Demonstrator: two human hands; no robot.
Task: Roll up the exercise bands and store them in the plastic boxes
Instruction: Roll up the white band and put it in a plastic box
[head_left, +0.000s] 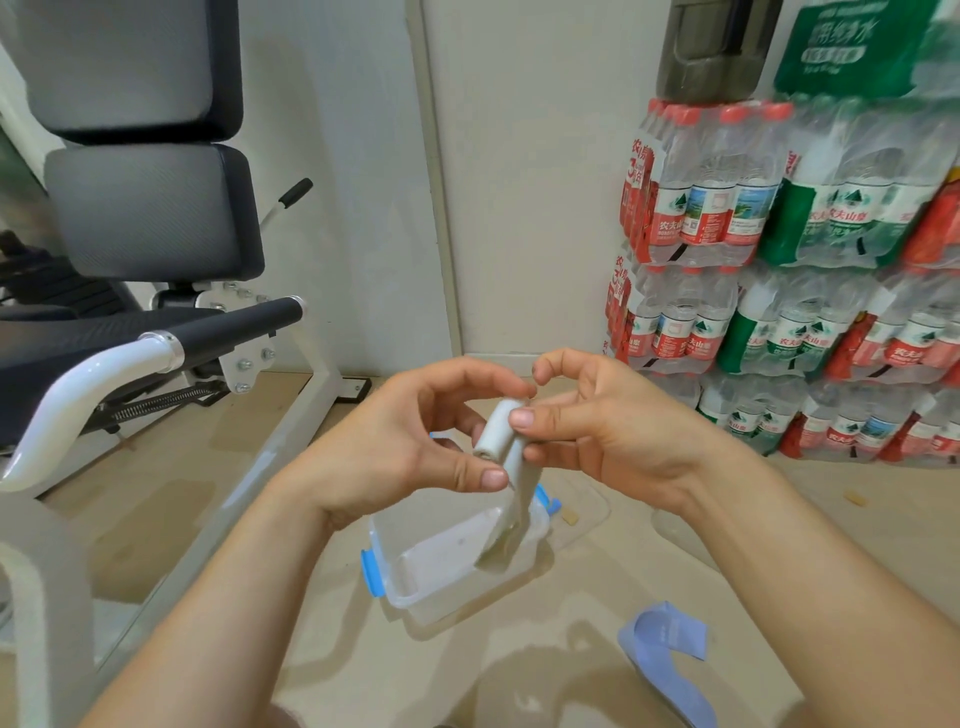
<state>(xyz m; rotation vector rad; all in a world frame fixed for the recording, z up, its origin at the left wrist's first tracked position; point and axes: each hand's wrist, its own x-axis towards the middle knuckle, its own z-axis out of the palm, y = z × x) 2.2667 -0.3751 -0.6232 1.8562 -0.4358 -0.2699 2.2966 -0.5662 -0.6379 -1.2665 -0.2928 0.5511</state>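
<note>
Holding a pale grey-white rubber exercise band (497, 428), partly wound into a short tight roll, we keep it in the air between both hands, straight above the box. Our left hand (410, 436) pinches the roll by its ends, thumb at the lower end and fingertips at the upper one. Our right hand (597, 431) presses its thumb onto the roll's side with the other fingers curled behind it. The band's loose tail hangs down from the roll into the open clear plastic box with blue latches (415, 582), which sits on the beige floor (363, 665) well out from the far wall. A flat lilac exercise band (662, 636) lies toward the floor's near edge, right of the box and apart from it. Shrink-wrapped packs of water bottles (727, 208) are stacked at the far right edge. A white-framed gym machine with black pads (150, 208) fills the left edge.
</note>
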